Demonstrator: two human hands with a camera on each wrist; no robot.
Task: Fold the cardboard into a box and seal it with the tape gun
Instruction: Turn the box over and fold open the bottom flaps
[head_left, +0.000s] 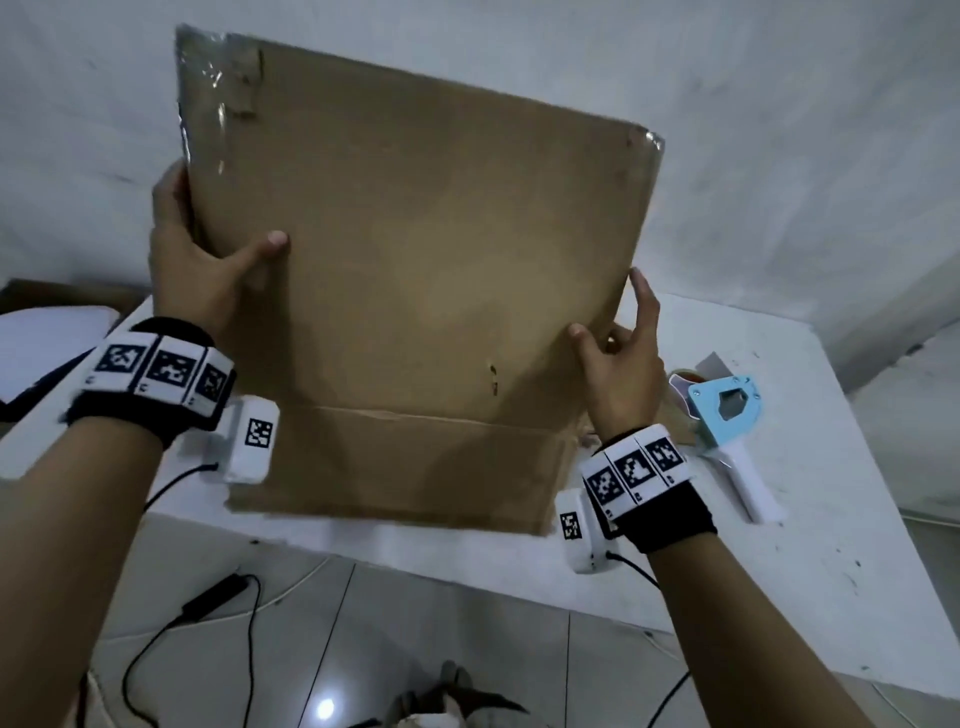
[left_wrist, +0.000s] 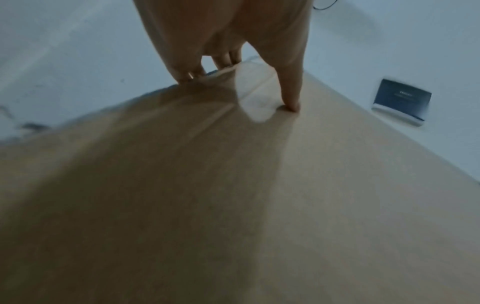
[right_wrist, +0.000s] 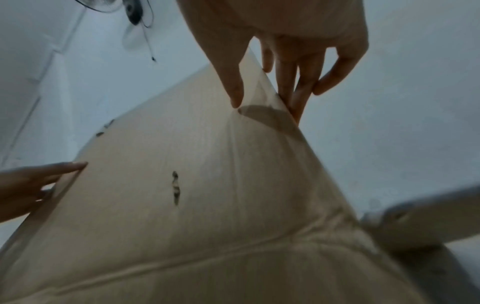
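Observation:
A flattened brown cardboard box (head_left: 415, 270) is held upright above the white table (head_left: 831, 545), its lower flap creased toward me and old clear tape on its upper corners. My left hand (head_left: 208, 260) grips the left edge, thumb on the front face and fingers behind. The same cardboard (left_wrist: 233, 195) fills the left wrist view, where my left hand (left_wrist: 246, 67) holds it. My right hand (head_left: 618, 358) pinches the right edge low down, thumb in front, fingers behind, as the right wrist view shows on the cardboard (right_wrist: 182, 164) with my right hand (right_wrist: 267, 98). A light blue tape gun (head_left: 727, 431) with a white handle lies on the table to the right.
A wall fan (right_wrist: 130, 12) hangs high on the white wall. A dark flat panel (left_wrist: 401, 100) sits on the wall. Black cables (head_left: 171, 634) trail over the tiled floor below the table's near edge. More cardboard and a white sheet (head_left: 47, 332) lie at the far left.

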